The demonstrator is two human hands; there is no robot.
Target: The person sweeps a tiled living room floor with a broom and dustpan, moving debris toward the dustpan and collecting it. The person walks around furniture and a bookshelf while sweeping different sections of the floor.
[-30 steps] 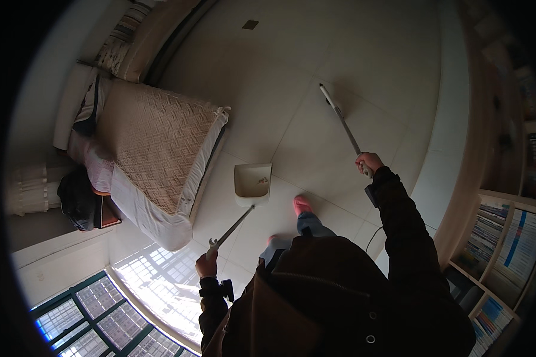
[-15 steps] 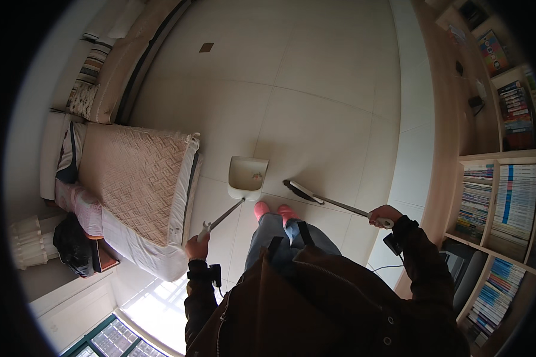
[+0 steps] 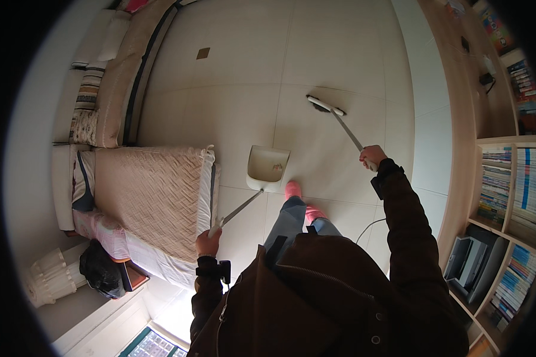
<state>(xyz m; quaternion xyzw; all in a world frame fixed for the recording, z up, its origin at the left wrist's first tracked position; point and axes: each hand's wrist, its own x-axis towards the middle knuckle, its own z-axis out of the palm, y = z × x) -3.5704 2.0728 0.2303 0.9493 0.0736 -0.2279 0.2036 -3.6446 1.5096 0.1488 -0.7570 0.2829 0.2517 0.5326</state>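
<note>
Fingers of your right hand (image 3: 373, 157) curl around the pale grip of the broom (image 3: 329, 106), and those of your left hand (image 3: 208, 243) wrap the end of the handle of the dustpan (image 3: 258, 172). The broom head lies out ahead of you, nearer the right edge of the floor (image 3: 232, 119) than its left; the dustpan sits closer to the edge by the bed (image 3: 149, 187), just beside one pink slipper (image 3: 292, 190).

To sweep well, use short, low strokes toward the dustpan's wide mouth, which faces away from you, and keep its lip pressed flat to the floor; you cannot tell from here whether lip or bristles fully touch. Hold the pan level, as its small scraps (image 3: 277, 167) could slide out if it tips. Mind the cable (image 3: 368, 231) running toward the floor's right edge.

The broom has a slim white head with dark bristles, set at an angle on a straight grey pole. The dustpan is cream, squared and high-walled at the back, with a thin grey handle slanting to your left.
</note>
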